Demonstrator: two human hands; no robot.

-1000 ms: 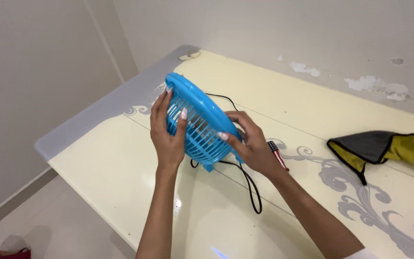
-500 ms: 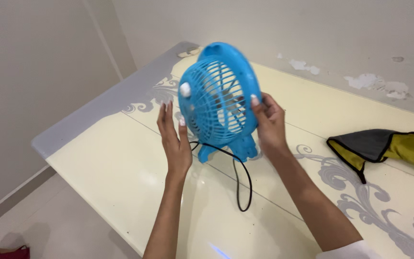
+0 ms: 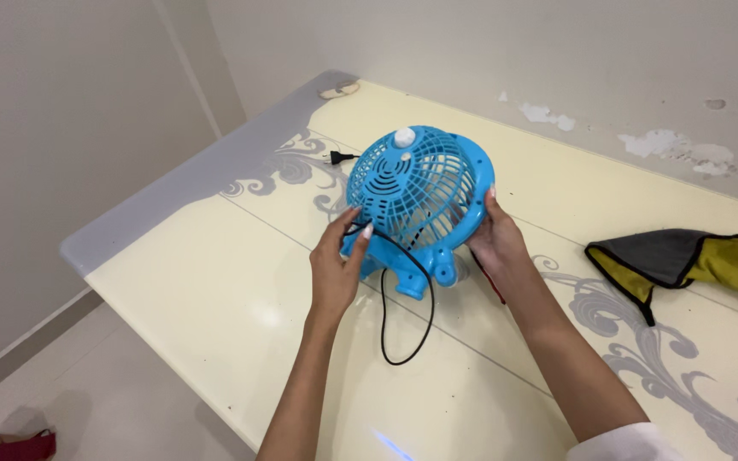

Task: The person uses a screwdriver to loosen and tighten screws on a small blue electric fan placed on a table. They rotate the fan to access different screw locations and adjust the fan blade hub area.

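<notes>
A small blue table fan (image 3: 418, 192) stands on its base on the cream table (image 3: 215, 282), its back grille with a white knob turned toward me. My right hand (image 3: 495, 243) holds the fan's right rim. My left hand (image 3: 337, 269) rests against the lower left of the grille, fingers touching the fan and its black cord (image 3: 403, 320). The cord loops down over the table in front of the base. Its plug (image 3: 335, 157) lies on the table behind the fan to the left.
A grey and yellow cloth (image 3: 685, 260) lies on the table to the right. A thin red and black object (image 3: 487, 277) shows by my right wrist. The wall runs along the far side. The table's left edge drops to a pale floor (image 3: 87, 401).
The fan was turned in the air from tilted sideways to upright, then came down onto its base with the back grille facing me. Both hands moved with it.
</notes>
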